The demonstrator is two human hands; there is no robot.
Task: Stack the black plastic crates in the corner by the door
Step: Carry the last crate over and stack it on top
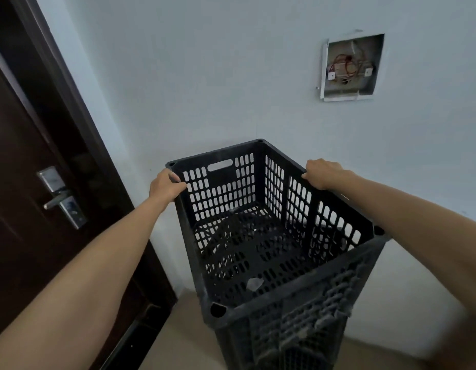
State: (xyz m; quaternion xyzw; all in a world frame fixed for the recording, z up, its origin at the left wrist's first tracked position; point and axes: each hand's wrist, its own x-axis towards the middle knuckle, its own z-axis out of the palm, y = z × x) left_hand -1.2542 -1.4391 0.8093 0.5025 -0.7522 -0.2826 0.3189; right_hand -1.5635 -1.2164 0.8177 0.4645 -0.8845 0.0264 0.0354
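Observation:
A black slotted plastic crate [258, 265] stands open-topped in the corner, on top of at least one more black crate [290, 340] below it. My left hand [165, 185] grips the top crate's left rim near its far corner, thumb over the inside edge. My right hand [323, 173] holds the right rim, fingers curled over it. A small pale scrap [255, 283] lies on the crate's floor. How many crates are underneath is hidden.
A dark brown door [31, 182] with a metal lever handle [61, 200] stands on the left. The pale wall [205, 76] behind has an open electrical box [351, 66] with loose wires. Beige floor [178, 343] shows beside the stack.

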